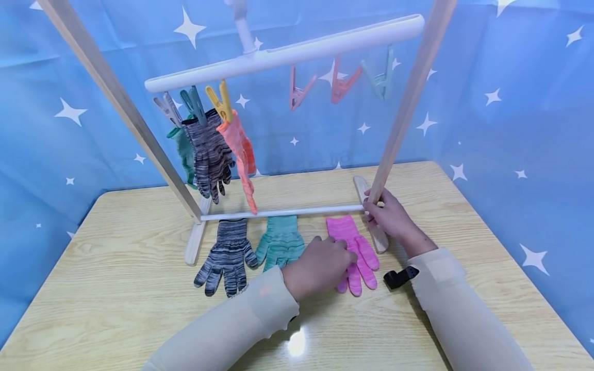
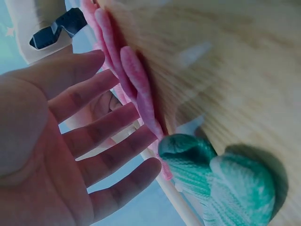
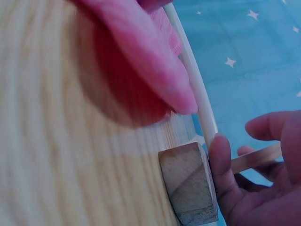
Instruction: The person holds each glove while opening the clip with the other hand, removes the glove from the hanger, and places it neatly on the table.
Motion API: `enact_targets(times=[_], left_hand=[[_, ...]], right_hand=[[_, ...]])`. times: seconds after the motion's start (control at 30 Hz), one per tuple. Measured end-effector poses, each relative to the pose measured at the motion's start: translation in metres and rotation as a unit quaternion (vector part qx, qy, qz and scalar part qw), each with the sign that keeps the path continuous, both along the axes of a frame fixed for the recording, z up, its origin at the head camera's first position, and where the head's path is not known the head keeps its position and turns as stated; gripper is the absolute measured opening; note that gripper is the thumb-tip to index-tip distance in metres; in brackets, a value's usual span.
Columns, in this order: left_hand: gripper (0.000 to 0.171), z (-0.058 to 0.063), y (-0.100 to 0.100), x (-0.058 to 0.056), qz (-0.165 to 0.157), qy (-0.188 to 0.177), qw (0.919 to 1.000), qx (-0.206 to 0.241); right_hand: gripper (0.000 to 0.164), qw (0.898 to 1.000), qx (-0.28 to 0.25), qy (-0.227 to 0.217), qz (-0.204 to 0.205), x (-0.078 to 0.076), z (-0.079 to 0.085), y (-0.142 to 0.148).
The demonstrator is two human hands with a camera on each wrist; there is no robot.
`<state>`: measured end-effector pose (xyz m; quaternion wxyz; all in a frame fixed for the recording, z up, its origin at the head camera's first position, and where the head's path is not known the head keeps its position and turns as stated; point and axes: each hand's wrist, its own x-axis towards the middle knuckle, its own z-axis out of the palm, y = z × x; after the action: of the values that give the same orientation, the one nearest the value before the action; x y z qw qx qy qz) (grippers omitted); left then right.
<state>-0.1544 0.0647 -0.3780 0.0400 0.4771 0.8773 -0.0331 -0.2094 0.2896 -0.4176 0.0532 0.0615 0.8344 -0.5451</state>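
Observation:
My left hand [image 1: 322,265] is over the pink glove [image 1: 342,226], which lies flat on the table. In the left wrist view its fingers [image 2: 110,125] are spread, loosely bent, with nothing held. My right hand [image 1: 392,216] grips the foot of the wooden rack's right post [image 1: 406,108]; the right wrist view shows its fingers about the post beside the wooden foot [image 3: 188,183]. Left of the pink glove lie a green glove [image 1: 282,237], partly covered by my left arm, and a grey-black striped glove [image 1: 227,257].
A white hanging bar [image 1: 287,51] crosses the rack. At its left, clothespins hold a green glove [image 1: 184,154], a dark striped glove [image 1: 211,149] and an orange glove [image 1: 238,149]. Pink [image 1: 299,93], red [image 1: 341,85] and mint [image 1: 381,77] clothespins hang at right. A white rod [image 1: 306,210] joins the feet.

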Motion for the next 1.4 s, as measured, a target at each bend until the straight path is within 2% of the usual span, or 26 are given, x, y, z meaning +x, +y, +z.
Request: enact_targets(times=[0.17, 0.27, 0.5, 0.73, 0.97, 1.1, 1.3, 1.4], left_hand=[[0.024, -0.003, 0.000, -0.004, 0.005, 0.002, 1.0000, 0.002], [0.025, -0.004, 0.001, -0.005, 0.007, -0.009, 0.9999, -0.003], [0.024, -0.003, 0.001, -0.006, 0.025, -0.058, 0.9979, 0.008], [0.032, 0.003, -0.005, -0.006, 0.049, -0.076, 0.9938, 0.064], [0.035, 0.018, -0.024, -0.005, 0.074, -0.108, 0.9808, 0.145], [0.035, 0.026, -0.035, -0.005, 0.085, -0.097, 0.9771, 0.169], [0.038, 0.034, -0.051, -0.005, 0.111, -0.074, 0.9751, 0.177], [0.037, 0.038, -0.056, -0.005, 0.110, -0.061, 0.9750, 0.183]], right_hand=[[0.046, 1.000, -0.001, 0.002, 0.000, -0.002, 0.000, -0.001], [0.047, 1.000, 0.000, -0.002, 0.002, -0.001, 0.000, -0.001], [0.047, 1.000, -0.003, -0.003, -0.006, 0.001, 0.001, -0.001], [0.047, 1.000, -0.001, -0.004, -0.006, 0.001, 0.001, 0.001], [0.046, 1.000, 0.006, 0.004, -0.004, 0.001, 0.002, 0.001], [0.045, 1.000, 0.004, 0.006, -0.005, 0.000, 0.002, 0.001], [0.045, 1.000, 0.002, 0.008, 0.001, 0.000, 0.001, 0.000], [0.045, 1.000, 0.004, 0.005, 0.000, 0.000, -0.001, 0.000]])
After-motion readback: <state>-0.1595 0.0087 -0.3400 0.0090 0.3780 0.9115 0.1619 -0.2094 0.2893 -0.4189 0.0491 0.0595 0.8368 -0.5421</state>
